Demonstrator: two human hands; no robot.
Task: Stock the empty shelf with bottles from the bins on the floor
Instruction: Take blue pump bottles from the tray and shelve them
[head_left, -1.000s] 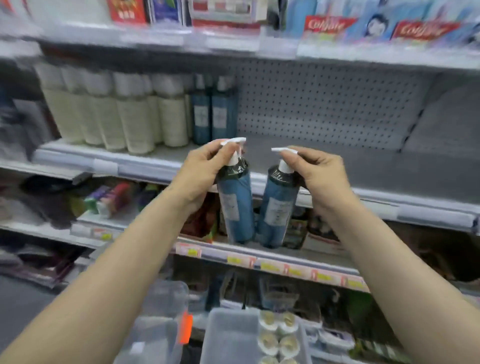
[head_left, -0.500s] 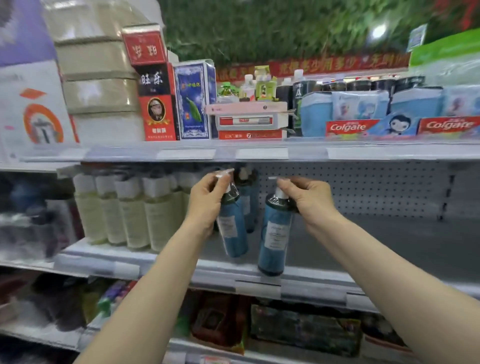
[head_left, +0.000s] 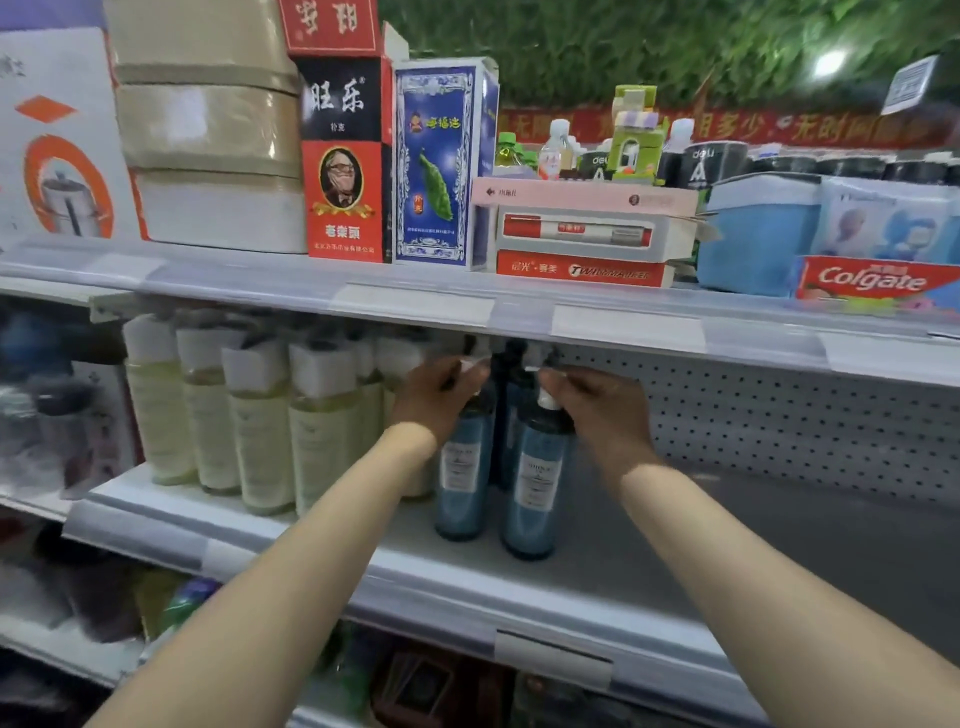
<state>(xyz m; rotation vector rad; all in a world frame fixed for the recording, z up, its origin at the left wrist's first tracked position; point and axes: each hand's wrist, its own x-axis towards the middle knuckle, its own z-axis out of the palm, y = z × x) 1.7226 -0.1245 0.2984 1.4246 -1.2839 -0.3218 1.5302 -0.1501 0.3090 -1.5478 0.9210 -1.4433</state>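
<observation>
Holding two blue pump bottles by their tops, one per hand. The left grip (head_left: 441, 397) is curled round the pump head of the left blue bottle (head_left: 461, 467), and the right grip (head_left: 597, 410) is wrapped the same way round the pump of the right blue bottle (head_left: 535, 493). Both bottles are upright and just beside each other on the left half of the shelf (head_left: 753, 545), set back a bit from its front edge. Their bottoms look like they're down at the shelf surface, but honestly can't tell if they're fully resting or just above it.

Right behind them are more dark blue bottles (head_left: 511, 410), closer to the pegboard back (head_left: 779, 431). Off to the left is a row of pale yellow bottles (head_left: 260, 441) with white caps, running from the front edge back, and the left blue bottle sits near them. The upper shelf (head_left: 415, 304) overhead is packed with boxes, with a Colgate box (head_left: 878, 283) toward its right end. The picture's a bit blurry, so labels on the blue ones aren't readable.
</observation>
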